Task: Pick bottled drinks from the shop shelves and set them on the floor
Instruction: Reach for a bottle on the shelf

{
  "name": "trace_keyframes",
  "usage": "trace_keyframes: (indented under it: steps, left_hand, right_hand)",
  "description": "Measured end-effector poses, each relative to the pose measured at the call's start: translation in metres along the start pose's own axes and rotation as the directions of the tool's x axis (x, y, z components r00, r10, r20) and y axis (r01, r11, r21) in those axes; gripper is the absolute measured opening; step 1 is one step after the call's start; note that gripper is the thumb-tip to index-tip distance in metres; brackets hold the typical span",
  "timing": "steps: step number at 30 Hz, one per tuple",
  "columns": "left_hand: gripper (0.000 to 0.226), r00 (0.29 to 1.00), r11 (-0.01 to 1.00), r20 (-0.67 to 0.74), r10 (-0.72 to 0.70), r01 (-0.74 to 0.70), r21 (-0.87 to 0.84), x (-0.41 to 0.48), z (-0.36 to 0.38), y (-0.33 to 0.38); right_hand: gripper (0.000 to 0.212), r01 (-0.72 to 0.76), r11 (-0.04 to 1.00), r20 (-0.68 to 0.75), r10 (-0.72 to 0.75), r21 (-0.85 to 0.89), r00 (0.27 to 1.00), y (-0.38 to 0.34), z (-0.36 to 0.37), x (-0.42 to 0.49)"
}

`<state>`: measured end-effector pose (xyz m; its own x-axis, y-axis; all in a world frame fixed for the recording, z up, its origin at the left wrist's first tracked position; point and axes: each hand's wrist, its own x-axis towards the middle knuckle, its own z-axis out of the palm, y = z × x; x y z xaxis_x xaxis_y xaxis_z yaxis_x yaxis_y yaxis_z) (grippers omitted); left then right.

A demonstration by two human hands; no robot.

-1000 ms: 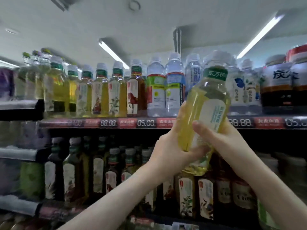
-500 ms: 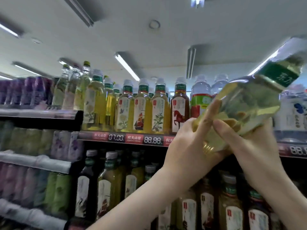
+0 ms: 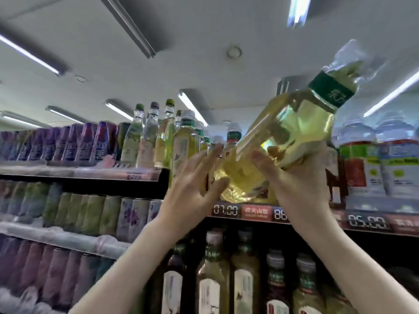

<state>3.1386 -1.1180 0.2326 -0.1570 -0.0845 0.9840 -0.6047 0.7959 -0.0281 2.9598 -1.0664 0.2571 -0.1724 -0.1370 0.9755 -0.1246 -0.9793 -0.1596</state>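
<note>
A clear bottle of pale yellow tea [image 3: 283, 132] with a green neck band is held up in front of the shelves, tilted with its cap toward the upper right. My right hand [image 3: 299, 182] grips its lower body from below and the right. My left hand [image 3: 190, 184] is at the bottle's base with fingers spread and nearly straight, fingertips and thumb touching it. The cap end is blurred.
Behind the hands runs a shelf edge with price tags [image 3: 256, 211]. Yellow tea bottles [image 3: 183, 141] stand on it, with water bottles [image 3: 362, 166] to the right. Purple cans [image 3: 68, 143] fill the left shelves. Dark and yellow tea bottles [image 3: 213, 279] stand on the shelf below.
The bottle has tipped further over and risen to the upper right. My left hand has loosened from a grip to spread fingers at the base. The view has tilted upward.
</note>
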Motion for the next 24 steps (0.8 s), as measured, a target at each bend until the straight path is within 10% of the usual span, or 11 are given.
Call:
trace_keyframes:
  steps: [8, 24]
  left_hand:
    - [0.077, 0.935, 0.93, 0.0, -0.354, 0.352, 0.108, 0.007, -0.007, -0.124]
    - [0.058, 0.998, 0.999, 0.063, -0.031, 0.03, 0.019, 0.011, 0.059, -0.076]
  right_hand:
    - [0.057, -0.03, 0.982, -0.069, 0.018, -0.185, 0.997, 0.056, 0.085, 0.012]
    - [0.074, 0.014, 0.8, -0.219, -0.181, -0.6, 0.959, 0.029, 0.034, 0.027]
